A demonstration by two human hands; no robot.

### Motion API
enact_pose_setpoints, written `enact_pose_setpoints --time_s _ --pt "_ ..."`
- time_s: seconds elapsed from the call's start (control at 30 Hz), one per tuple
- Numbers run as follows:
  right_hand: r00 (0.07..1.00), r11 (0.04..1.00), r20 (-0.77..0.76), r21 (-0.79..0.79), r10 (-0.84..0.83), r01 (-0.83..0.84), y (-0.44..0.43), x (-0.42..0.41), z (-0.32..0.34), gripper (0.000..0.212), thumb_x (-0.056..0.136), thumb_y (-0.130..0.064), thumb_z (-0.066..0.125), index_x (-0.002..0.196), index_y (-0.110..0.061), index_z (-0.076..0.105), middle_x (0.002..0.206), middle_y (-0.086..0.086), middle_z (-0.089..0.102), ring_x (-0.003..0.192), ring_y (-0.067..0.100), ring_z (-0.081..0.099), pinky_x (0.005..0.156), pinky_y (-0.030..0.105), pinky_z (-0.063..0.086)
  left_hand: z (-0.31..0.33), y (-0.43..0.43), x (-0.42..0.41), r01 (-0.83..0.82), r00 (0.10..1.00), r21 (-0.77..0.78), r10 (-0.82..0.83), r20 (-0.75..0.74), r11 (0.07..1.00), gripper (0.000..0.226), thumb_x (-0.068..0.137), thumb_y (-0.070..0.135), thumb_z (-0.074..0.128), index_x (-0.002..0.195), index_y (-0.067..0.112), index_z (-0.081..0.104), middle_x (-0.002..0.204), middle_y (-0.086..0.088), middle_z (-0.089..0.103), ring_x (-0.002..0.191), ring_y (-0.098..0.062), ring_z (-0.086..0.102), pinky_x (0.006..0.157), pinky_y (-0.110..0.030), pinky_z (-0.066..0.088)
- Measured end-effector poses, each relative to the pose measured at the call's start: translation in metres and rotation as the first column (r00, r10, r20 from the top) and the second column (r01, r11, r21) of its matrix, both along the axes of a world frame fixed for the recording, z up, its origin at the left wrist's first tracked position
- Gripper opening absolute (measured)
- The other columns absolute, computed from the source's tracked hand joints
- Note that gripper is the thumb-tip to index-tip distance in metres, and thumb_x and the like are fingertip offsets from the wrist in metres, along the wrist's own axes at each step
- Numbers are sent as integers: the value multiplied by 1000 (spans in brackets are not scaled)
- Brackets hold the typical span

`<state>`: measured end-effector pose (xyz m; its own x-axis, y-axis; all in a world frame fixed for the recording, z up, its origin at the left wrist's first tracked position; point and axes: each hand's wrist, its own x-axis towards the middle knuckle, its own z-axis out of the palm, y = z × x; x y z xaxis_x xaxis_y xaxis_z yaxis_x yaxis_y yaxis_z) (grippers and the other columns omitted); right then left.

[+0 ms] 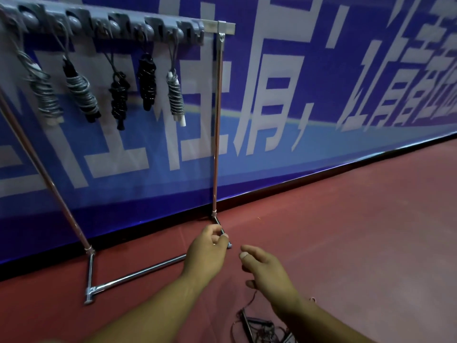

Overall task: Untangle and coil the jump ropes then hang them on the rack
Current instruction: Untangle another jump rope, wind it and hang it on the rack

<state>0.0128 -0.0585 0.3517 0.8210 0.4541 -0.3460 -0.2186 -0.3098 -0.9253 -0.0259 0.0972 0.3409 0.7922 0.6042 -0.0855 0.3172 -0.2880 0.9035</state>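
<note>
A grey hook rack (pixel 197 28) on a metal stand carries several coiled jump ropes, among them a silver one (pixel 81 92), a black one (pixel 147 80) and a white-handled one (pixel 176 95). A tangled black rope (pixel 259 328) lies on the red floor at the bottom edge. One thin strand runs from it up to the underside of my right hand (pixel 268 273); whether they touch is hidden. That hand's fingers are relaxed, with the thumb apart. My left hand (pixel 207 251) hangs with loosely curled fingers in front of the stand's right foot (pixel 230 245) and holds nothing.
The stand's floor bar (pixel 138 273) and left foot (pixel 89 290) lie ahead on the left. A blue banner wall (pixel 321 107) runs behind the rack. Red floor (pixel 358 231) stretches to the right.
</note>
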Motion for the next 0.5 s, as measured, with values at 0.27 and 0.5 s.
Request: enact_pose_setpoints --time_s 0.27,0.5 --pt "997 997 -5 -30 -72 72 -30 5 -28 29 100 -28 62 128 -25 67 113 1 70 107 23 66 78 35 56 -18 9 -5 17 992 55 -10 -128 998 30 100 34 61 127 21 62 84 20 59 92 -16 65 89 -31 50" --pt "992 992 -55 -53 -114 111 -48 3 -56 29 100 -25 61 128 -20 67 107 3 68 99 21 63 76 35 54 -38 7 -12 41 980 69 -27 -196 997 24 98 35 61 120 26 62 86 14 67 88 -20 68 87 -35 55"
